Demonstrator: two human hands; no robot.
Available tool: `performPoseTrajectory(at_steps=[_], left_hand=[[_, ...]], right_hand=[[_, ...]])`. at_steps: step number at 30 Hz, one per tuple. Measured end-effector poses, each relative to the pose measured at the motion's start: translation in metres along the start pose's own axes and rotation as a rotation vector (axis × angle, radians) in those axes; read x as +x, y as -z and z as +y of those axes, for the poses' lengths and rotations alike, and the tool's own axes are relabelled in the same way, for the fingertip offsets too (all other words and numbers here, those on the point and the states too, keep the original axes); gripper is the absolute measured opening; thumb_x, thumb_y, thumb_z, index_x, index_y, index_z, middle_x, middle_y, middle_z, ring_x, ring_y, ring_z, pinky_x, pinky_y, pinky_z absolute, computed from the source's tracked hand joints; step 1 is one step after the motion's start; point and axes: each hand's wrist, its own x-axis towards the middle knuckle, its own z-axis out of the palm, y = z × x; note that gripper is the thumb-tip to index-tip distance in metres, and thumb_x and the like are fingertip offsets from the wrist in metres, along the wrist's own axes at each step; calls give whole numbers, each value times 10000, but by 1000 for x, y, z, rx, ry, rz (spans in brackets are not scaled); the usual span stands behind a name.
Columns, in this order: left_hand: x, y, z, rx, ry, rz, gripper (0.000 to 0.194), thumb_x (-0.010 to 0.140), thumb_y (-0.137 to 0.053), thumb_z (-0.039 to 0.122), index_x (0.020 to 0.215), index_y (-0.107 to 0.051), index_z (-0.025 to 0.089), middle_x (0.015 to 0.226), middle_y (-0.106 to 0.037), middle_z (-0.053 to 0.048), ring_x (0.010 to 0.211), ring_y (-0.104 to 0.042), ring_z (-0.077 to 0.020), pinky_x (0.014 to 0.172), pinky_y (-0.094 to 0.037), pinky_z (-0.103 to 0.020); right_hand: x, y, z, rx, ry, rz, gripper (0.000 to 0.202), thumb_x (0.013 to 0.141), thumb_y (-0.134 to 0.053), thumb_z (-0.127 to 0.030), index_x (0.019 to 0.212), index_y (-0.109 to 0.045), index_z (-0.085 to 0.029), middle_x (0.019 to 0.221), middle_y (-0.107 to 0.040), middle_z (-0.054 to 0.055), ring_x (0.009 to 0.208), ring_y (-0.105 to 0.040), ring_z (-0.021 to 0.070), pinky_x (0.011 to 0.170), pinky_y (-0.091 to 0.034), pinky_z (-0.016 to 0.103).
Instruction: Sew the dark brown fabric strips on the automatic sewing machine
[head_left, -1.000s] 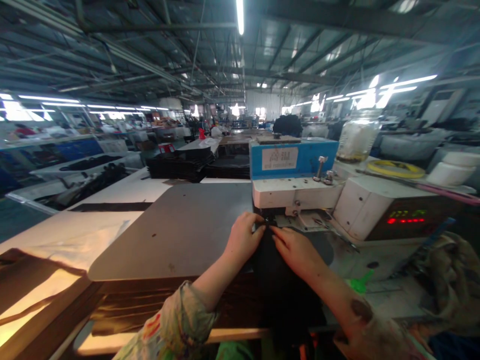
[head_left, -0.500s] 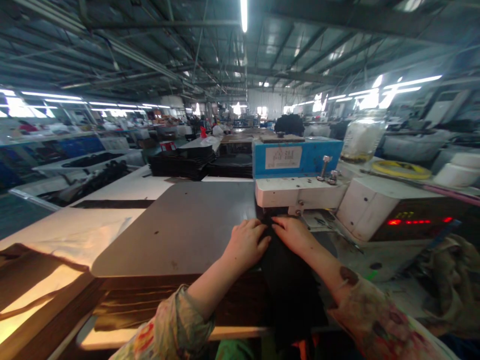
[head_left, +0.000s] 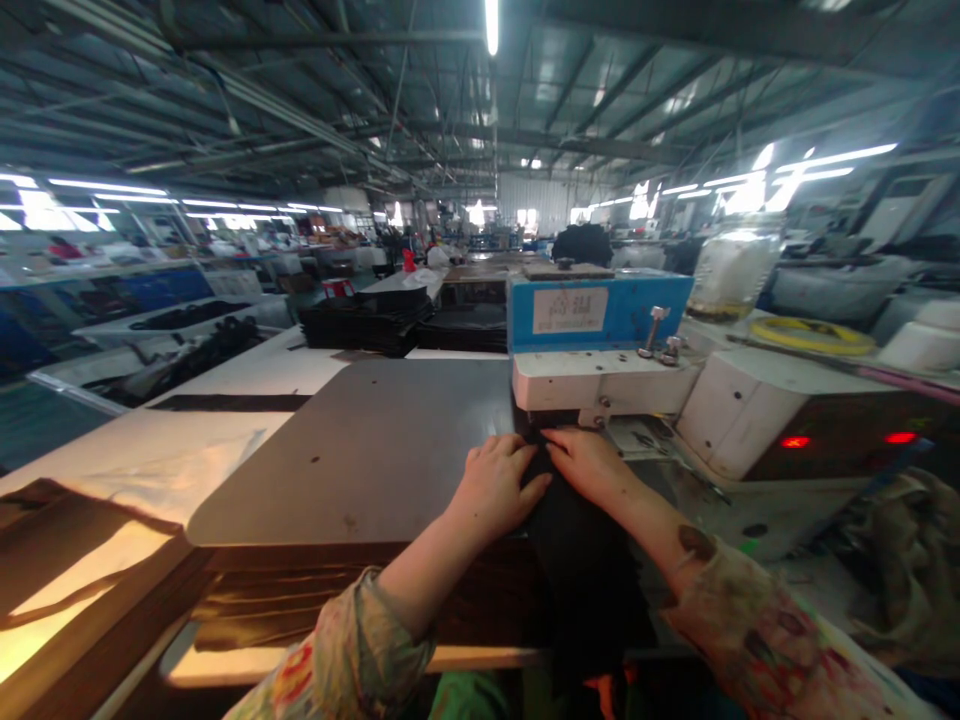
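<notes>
Apparently both hands (head_left: 544,470) press flat on dark fabric (head_left: 581,570).

Black fabric piece (head_left: 581,560): dark, limp, lay flat on the bench (head_left: 390,450), far end under the machine head (head_left: 600,380), near end draped over the edge.

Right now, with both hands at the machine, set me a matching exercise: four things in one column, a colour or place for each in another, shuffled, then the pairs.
Things:
1. Left hand
2. Right hand
3. Cloth
4. Machine head

Descriptions:
A. Blue with a white label, above the hands
B. Flat on the left edge of the dark cloth, beside the grey table
C. Black, running from under the machine toward the person
D. Fingertips at the cloth's far end, just below the white machine body

Pairs: 1-B, 2-D, 3-C, 4-A
</notes>
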Motion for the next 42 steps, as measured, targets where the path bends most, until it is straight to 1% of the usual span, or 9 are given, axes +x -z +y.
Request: performPoseTrajectory(at_steps=[5,10,17,26,32,35,38,42], left_hand=[[-1,-1,0,5,-8,1,402,813,-404,467,1127,-505,237,1099,-513,-60,1013,-439,-247,787,-371,-382],[0,-1,1,10,-8,0,412,811,-404,477,1126,-503,233,1099,-511,-58,1007,-440,-246,790,-367,-385],[-1,0,2,21,-18,-2,426,817,-383,484,1151,-488,242,1108,-505,-63,1018,-430,-248,798,-356,-384],[0,0,5,34,21,-15,415,821,-383,468,1164,-482,257,1156,-492,-60,1047,-415,-252,824,-339,-396],[0,-1,3,39,-2,-7,421,823,-373,480,1158,-487,252,1154,-500,-63,1055,-416,-258,820,-349,-405],[0,0,3,28,-7,-21,423,823,-379,474,1167,-484,252,1163,-493,-60,1056,-412,-252,836,-343,-398],[0,0,2,25,4,-40,421,821,-383,472,1166,-489,255,1164,-494,-58,1051,-410,-249,842,-339,-396],[0,0,2,10,-4,-31,415,821,-385,467,1161,-494,255,1157,-497,-57,1050,-409,-254,829,-345,-393]], right_hand=[[2,1,1,-14,-1,-23,349,813,-405,-186,1117,-570,-146,1112,-601,89,1017,-550,184,894,-390,269],[2,2,0,-3,-6,-19,347,811,-403,-184,1111,-574,-150,1117,-600,77,1028,-543,170,904,-381,255],[2,1,-1,-15,-4,12,342,799,-407,-186,1084,-593,-150,1080,-620,78,990,-566,186,873,-406,269],[5,2,-4,-64,-16,12,325,793,-407,-177,1045,-611,-162,1041,-639,68,950,-581,175,833,-413,248],[8,-1,-3,-94,-32,27,293,796,-416,-192,1004,-617,-150,985,-652,76,901,-593,185,783,-426,257],[8,-2,-3,-110,-36,33,279,792,-424,-189,990,-616,-149,970,-653,74,887,-594,187,766,-426,258],[8,-2,-4,-130,-38,39,267,798,-423,-194,980,-615,-158,961,-652,67,874,-594,180,748,-423,250],[8,-4,-4,-157,-35,48,250,808,-422,-203,967,-612,-172,946,-648,60,863,-589,167,734,-415,238]])
